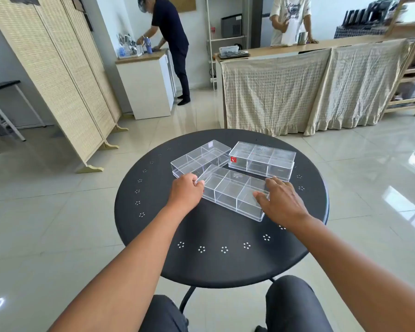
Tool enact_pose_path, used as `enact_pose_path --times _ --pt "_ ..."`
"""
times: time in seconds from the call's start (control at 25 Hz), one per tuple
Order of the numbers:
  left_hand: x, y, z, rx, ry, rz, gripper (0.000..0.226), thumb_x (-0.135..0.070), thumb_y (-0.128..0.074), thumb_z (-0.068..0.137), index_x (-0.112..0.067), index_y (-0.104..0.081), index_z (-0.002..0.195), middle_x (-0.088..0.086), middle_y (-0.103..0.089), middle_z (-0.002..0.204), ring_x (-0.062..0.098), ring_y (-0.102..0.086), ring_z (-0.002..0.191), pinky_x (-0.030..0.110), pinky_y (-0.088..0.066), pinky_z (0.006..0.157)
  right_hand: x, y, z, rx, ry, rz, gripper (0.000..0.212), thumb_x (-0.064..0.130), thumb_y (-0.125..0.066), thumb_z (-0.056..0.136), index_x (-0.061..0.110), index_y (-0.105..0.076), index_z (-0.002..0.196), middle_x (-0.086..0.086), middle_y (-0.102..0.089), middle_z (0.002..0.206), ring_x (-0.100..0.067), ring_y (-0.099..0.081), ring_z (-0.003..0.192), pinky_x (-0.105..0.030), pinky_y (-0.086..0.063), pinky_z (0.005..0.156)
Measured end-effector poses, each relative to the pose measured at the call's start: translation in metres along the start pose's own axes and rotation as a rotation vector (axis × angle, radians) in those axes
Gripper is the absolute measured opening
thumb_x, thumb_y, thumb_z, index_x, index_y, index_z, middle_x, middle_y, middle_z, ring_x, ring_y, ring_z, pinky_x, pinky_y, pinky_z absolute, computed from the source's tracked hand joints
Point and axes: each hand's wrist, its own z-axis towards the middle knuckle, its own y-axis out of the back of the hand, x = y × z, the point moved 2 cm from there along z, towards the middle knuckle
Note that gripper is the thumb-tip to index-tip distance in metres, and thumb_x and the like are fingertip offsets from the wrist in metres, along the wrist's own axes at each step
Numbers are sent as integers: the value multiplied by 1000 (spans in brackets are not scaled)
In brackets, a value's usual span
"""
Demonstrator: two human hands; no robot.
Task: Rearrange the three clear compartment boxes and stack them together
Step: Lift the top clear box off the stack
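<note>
Three clear compartment boxes lie on a round black table (221,264). The nearest box (230,191) lies at a slant, open side up, with three compartments. My left hand (187,191) grips its left end and my right hand (279,200) holds its right end, thumb on the near edge. Behind it on the left lies a second box (200,158), partly under the near box's far corner. At the back right rests the third box (261,160), which bears a red sticker on its left end.
The table's front half is bare black metal with small hole patterns. My knees show below its near edge. A woven folding screen stands at left, a cloth-draped counter behind the table. Two people stand far back by the counters.
</note>
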Motion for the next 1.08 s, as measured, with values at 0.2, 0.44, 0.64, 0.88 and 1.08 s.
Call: enact_pose_path --times 0.2,0.44,0.64,0.88,1.08 --pt "13 4 1 47 179 -118 36 -37 -61 87 -3 -72 82 9 -79 82 33 -73 86 34 -59 71 -20 -4 16 6 -246 259 47 55 -58 97 9 -54 87 -13 -65 95 -37 -59 103 -39 -45 79" --pt "20 0 -1 184 382 -432 24 -32 -66 93 -9 -67 85 10 -70 87 21 -68 71 37 -62 72 -22 -3 28 74 -379 537 47 43 -74 90 -2 -64 85 -17 -60 81 -32 -60 80 -48 -60 82" --pt "19 6 -8 207 465 -492 14 -20 -62 92 -5 -64 91 9 -59 83 21 -57 67 35 -56 68 -14 -2 32 124 -531 933 35 14 -82 88 -1 -66 115 -20 -69 119 -33 -67 103 -41 -54 81" --pt "18 12 -15 176 438 -557 12 -16 -62 89 -6 -63 95 8 -56 90 27 -57 80 38 -52 75 -3 6 34 156 -524 1057 39 7 -80 83 0 -68 119 -17 -74 111 -27 -67 89 -32 -54 76" --pt "12 34 -18 183 310 -681 3 -13 -68 86 -13 -70 85 5 -67 86 18 -64 69 29 -56 65 -2 25 37 143 -368 1052 37 -1 -78 81 6 -69 116 0 -73 76 -12 -67 65 -26 -56 63"
